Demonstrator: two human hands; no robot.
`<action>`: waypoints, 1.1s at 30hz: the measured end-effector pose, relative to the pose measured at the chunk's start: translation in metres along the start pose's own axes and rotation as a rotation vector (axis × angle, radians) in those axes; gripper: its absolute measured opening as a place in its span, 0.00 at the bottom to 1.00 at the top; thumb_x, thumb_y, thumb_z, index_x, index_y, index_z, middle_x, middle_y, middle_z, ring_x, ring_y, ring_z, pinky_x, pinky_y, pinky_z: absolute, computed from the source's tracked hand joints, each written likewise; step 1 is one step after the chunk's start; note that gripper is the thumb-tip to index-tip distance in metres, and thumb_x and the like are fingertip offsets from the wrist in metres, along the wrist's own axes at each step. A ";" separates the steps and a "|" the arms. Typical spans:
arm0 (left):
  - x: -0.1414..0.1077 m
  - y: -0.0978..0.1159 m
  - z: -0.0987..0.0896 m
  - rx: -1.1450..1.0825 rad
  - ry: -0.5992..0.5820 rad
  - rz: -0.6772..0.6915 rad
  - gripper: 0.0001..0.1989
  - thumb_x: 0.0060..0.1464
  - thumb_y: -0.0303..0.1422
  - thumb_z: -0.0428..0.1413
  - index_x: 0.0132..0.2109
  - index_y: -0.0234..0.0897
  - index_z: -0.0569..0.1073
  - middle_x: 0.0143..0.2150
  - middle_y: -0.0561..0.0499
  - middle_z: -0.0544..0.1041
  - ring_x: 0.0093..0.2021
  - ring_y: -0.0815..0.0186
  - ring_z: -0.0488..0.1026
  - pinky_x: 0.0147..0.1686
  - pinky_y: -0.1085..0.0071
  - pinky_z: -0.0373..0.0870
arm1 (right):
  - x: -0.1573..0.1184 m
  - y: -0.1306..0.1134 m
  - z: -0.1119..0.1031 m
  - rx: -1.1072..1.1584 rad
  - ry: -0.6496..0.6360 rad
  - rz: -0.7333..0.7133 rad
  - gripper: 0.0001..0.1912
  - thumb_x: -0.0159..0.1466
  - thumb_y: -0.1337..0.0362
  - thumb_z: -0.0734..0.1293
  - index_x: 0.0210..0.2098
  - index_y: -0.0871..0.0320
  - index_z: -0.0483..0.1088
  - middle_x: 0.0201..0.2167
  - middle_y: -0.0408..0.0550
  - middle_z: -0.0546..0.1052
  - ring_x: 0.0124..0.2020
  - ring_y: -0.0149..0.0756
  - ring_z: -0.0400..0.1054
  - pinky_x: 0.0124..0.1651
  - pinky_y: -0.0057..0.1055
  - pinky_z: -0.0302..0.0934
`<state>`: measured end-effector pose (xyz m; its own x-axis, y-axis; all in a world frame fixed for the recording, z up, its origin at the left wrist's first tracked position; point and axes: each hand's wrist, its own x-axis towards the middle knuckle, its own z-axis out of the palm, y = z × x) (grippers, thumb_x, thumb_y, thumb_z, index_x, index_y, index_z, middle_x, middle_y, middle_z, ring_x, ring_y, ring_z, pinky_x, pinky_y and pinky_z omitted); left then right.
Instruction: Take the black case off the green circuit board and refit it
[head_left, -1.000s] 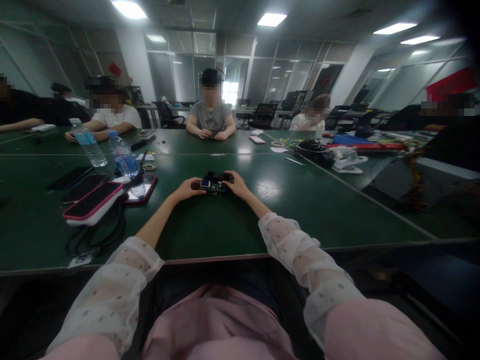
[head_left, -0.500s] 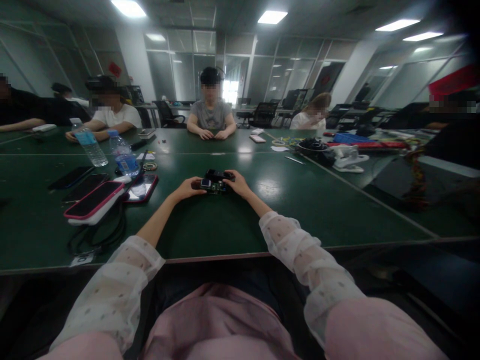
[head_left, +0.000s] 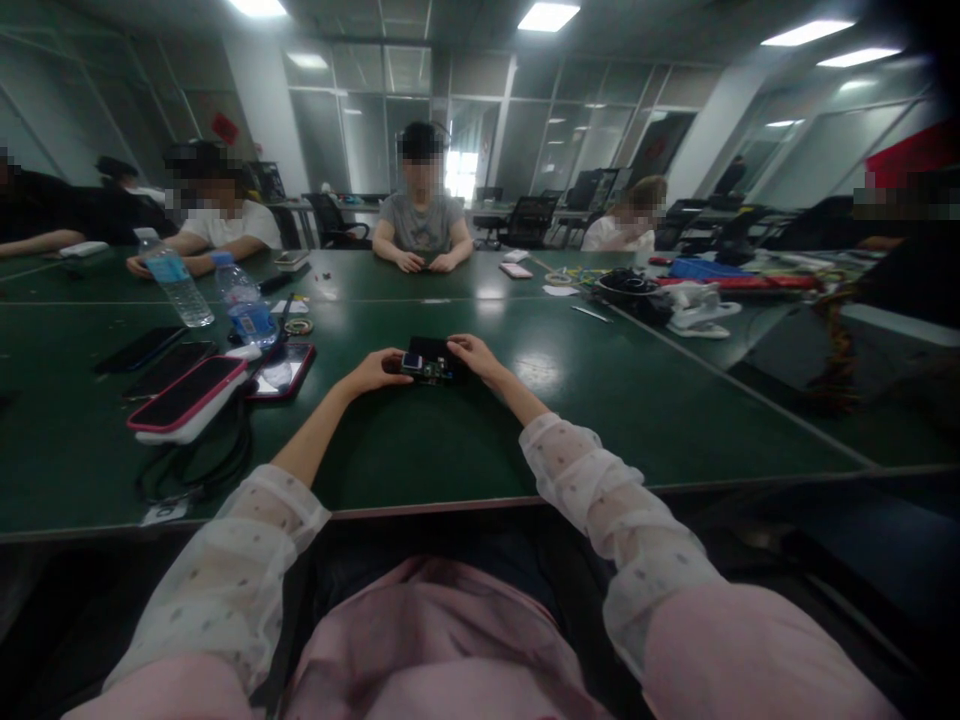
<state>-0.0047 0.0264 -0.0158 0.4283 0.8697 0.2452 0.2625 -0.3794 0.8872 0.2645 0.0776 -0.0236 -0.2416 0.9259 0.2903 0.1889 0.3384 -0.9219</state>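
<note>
My left hand [head_left: 376,370] is closed on the left end of a small green circuit board [head_left: 431,371] that carries a little square screen. The board is just above or on the green table; which one I cannot tell. Right behind it stands a flat black piece [head_left: 427,346], its dark face turned toward me. At that piece's right edge, the thumb and fingers of my right hand [head_left: 474,356] pinch it. Whether the black piece is joined to the board is too dark to make out.
Left on the green table [head_left: 450,460] are several phones, a pink-edged phone [head_left: 187,393] among them, a cable [head_left: 240,450] and two water bottles [head_left: 244,300]. Cables and a white device [head_left: 701,310] lie at right. A person [head_left: 422,215] sits opposite; others sit around.
The black piece has tipped up from a flatter lie, and my right fingers have shifted slightly on its edge. My left hand and the board are nearly unmoved. The view has tilted slightly.
</note>
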 end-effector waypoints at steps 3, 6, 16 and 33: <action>0.000 0.001 0.000 0.006 -0.007 -0.004 0.29 0.40 0.35 0.70 0.51 0.36 0.73 0.50 0.43 0.78 0.51 0.56 0.75 0.58 0.50 0.65 | 0.002 0.000 -0.004 -0.049 0.015 -0.059 0.20 0.59 0.57 0.69 0.50 0.57 0.69 0.39 0.48 0.74 0.42 0.37 0.69 0.48 0.39 0.67; -0.001 0.003 -0.001 0.008 -0.004 -0.006 0.31 0.39 0.34 0.70 0.52 0.35 0.72 0.51 0.42 0.78 0.51 0.56 0.75 0.58 0.50 0.65 | 0.004 0.001 -0.008 -0.190 0.053 -0.125 0.22 0.58 0.62 0.70 0.51 0.58 0.68 0.43 0.51 0.72 0.46 0.39 0.68 0.55 0.44 0.64; -0.001 0.004 0.000 0.026 -0.016 -0.023 0.31 0.40 0.33 0.70 0.52 0.35 0.72 0.51 0.43 0.78 0.52 0.57 0.75 0.58 0.52 0.66 | 0.005 0.005 -0.009 -0.346 0.108 -0.155 0.25 0.53 0.68 0.72 0.50 0.60 0.69 0.48 0.55 0.72 0.52 0.47 0.67 0.60 0.50 0.59; 0.005 -0.011 -0.001 0.290 0.182 -0.032 0.35 0.43 0.41 0.68 0.56 0.30 0.71 0.54 0.36 0.76 0.51 0.51 0.75 0.54 0.52 0.70 | -0.012 -0.037 -0.003 -0.020 -0.132 -0.264 0.30 0.54 0.54 0.74 0.53 0.57 0.68 0.53 0.55 0.73 0.54 0.46 0.68 0.63 0.50 0.57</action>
<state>-0.0065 0.0352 -0.0238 0.2617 0.9148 0.3077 0.5192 -0.4022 0.7541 0.2629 0.0542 0.0073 -0.4064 0.7760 0.4824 0.1209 0.5690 -0.8134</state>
